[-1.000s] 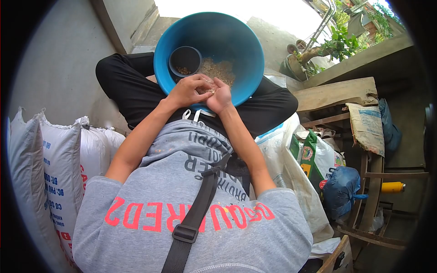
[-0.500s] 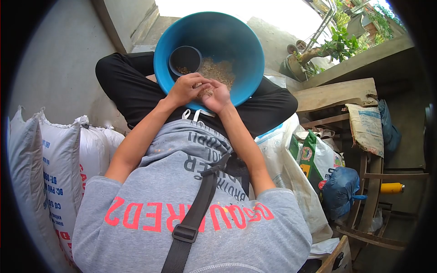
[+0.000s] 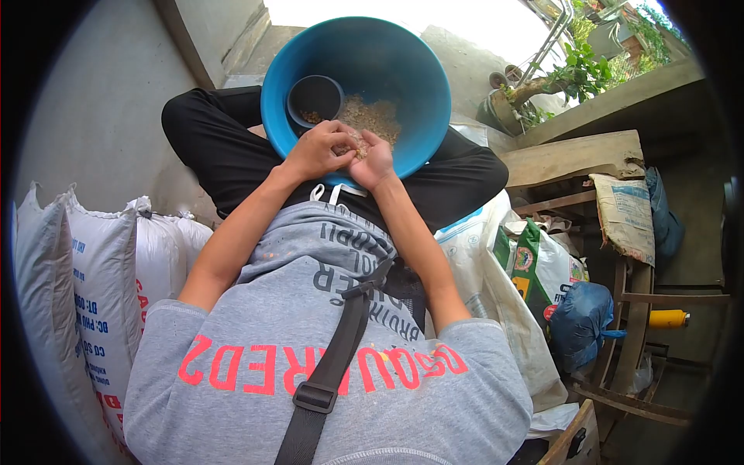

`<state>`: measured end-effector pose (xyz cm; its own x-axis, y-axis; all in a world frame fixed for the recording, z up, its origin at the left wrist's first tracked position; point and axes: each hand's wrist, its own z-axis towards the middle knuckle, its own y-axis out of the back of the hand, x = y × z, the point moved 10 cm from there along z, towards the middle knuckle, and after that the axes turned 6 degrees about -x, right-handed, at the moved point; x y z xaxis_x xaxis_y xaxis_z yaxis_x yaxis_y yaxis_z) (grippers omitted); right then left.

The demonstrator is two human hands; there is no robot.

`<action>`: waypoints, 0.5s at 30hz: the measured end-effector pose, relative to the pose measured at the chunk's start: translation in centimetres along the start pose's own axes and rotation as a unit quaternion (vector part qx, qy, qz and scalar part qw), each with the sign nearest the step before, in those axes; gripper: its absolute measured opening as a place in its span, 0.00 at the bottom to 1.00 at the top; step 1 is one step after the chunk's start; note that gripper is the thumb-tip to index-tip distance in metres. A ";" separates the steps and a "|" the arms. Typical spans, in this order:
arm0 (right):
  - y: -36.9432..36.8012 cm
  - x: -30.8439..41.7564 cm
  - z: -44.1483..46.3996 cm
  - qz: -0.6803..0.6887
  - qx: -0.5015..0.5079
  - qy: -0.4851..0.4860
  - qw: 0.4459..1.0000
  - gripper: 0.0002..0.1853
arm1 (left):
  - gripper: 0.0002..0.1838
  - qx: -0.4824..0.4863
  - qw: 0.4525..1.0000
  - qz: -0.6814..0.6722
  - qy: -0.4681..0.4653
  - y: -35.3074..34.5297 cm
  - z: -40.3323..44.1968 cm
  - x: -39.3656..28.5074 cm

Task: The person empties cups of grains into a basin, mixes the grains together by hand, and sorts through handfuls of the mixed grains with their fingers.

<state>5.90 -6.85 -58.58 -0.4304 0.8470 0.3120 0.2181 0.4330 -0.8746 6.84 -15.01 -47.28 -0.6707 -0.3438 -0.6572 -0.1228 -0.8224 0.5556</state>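
Note:
A large blue basin (image 3: pixel 422 93) rests between the crossed legs, with a loose pile of pale brown bits (image 3: pixel 376 120) in its bottom. Inside it, on the left, stands a small dark round bowl (image 3: pixel 316 97) with a few brown pieces in it. My right hand (image 3: pixel 373 164) is cupped palm up at the near rim, holding a small heap of the bits. Over that palm, my left hand (image 3: pixel 316 151) has its fingers curled and pinched at the heap; what lies between its fingertips is too small to name.
White printed sacks (image 3: pixel 105 271) stand along the left wall. To the right are a pale sack (image 3: pixel 496 294), a green and white bag (image 3: pixel 535 271), a blue plastic bag (image 3: pixel 581 325) and a wooden bench (image 3: pixel 573 161). A potted plant (image 3: pixel 504 112) stands at the upper right.
The fingers of my left hand have shifted slightly over my right palm, where the heap now shows partly. The basin and bowl have stayed nearly in place.

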 end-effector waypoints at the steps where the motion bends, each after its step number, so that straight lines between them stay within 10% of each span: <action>1: 0.2 0.0 0.0 0.001 -0.008 -0.002 1.000 0.27 | 0.08 -0.001 1.000 0.003 -0.005 0.1 0.0 -0.2; 15: -1.1 -0.3 -0.7 -0.046 0.006 -0.005 0.999 0.27 | 0.08 -0.063 0.991 -0.057 0.101 1.5 0.3 2.0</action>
<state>6.41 -7.38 -57.49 -0.4572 0.8002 0.3881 0.1656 0.5054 -0.8469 5.14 -16.81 -47.59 -0.4954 -0.3194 -0.8078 -0.0877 -0.9068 0.4123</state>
